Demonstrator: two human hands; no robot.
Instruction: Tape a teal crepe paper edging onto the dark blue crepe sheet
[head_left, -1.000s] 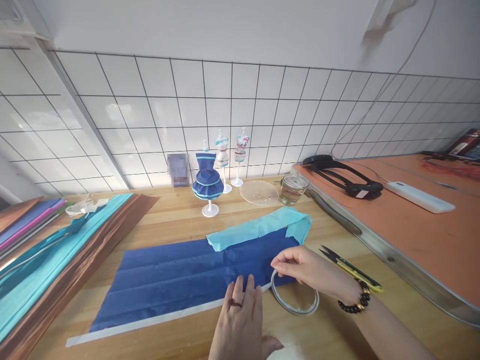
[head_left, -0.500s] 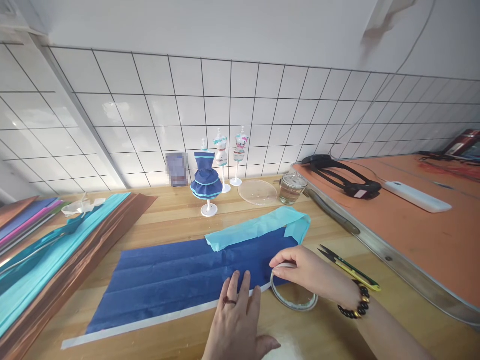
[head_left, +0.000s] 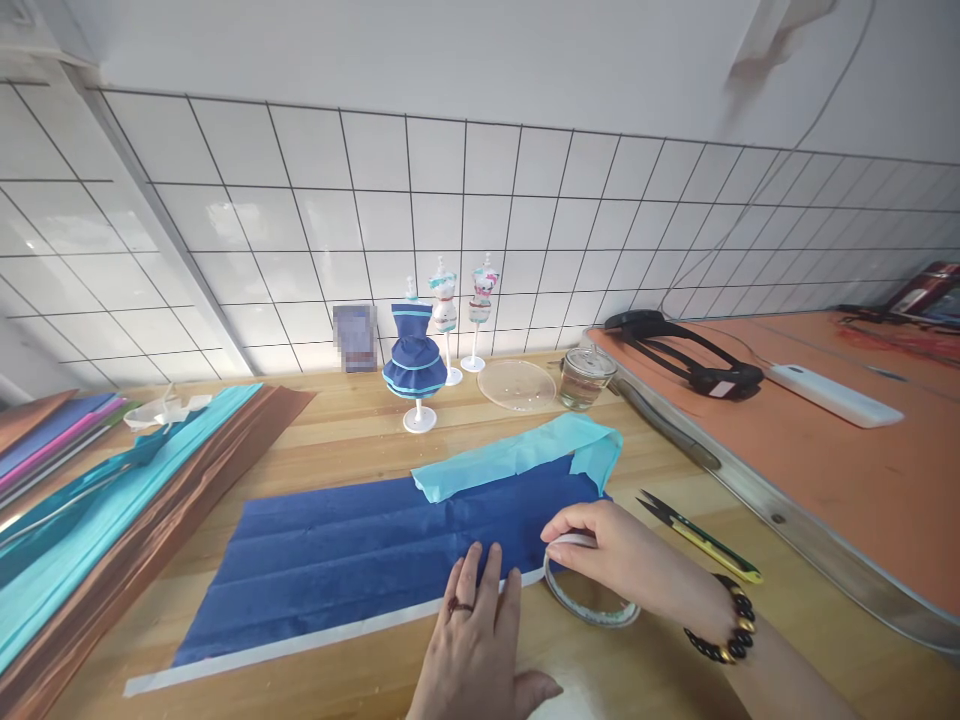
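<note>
- Lidded clear cup [head_left: 587, 380] at the back of the counter [head_left: 337, 435], right side; clear stuff inside, can't tell what.
- Flat clear round plate [head_left: 517, 387] just left of it, a few shiny specks on top.
- My right hand [head_left: 611, 550] is pinching the tape roll [head_left: 600, 617] by its upper rim, fingers covering part of it.
- My left hand [head_left: 476, 630] is flat, fingers spread a little, pressing the blue sheet [head_left: 322, 550] near its front edge; nothing gripped.
- White strip [head_left: 300, 645] runs along that edge, sticking out past the left corner.
- Turquoise strip [head_left: 517, 458] covers some of the sheet's back edge, folded at the right.
- My right hand blocks my view of the sheet's right end.
- Snips [head_left: 712, 546] just right of that hand, untouched.
- Stand with blue dress [head_left: 415, 365] behind the sheet, two bare-stemmed dress forms [head_left: 444, 305] behind it.
- Brown sheets [head_left: 202, 490] piled left.
</note>
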